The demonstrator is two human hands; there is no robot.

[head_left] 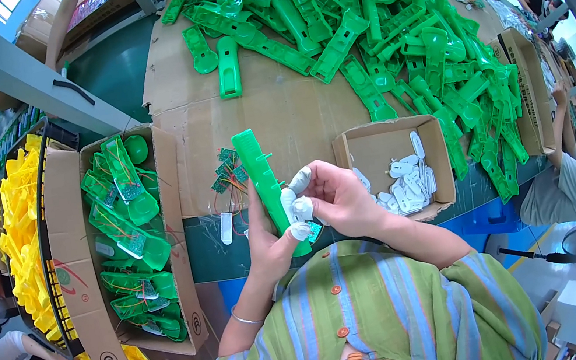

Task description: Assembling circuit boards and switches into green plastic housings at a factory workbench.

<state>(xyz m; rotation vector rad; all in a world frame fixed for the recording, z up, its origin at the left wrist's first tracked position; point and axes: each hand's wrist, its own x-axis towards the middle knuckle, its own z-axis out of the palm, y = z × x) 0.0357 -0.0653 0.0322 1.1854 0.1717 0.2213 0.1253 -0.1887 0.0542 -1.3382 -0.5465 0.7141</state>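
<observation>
A long green plastic shell [256, 162] stands tilted in front of my chest, with my left hand [268, 248] closed around its lower part. My right hand [344, 197] is pinched against the shell's right side, its fingertips in white covers. What lies between those fingertips is hidden; a white patch there could be a cover or a small part. The edge of a small green circuit board [316, 231] shows below the right fingers, by the shell's lower end.
A cardboard box [440, 150] of white oval plastic pieces [408, 184] stands right of my hands. Small wired circuit boards [228, 168] and a white piece [227, 228] lie left. Another box [170, 197] holds wired green shells. Green shells [347, 29] pile up ahead; yellow parts [21, 212] fill a crate.
</observation>
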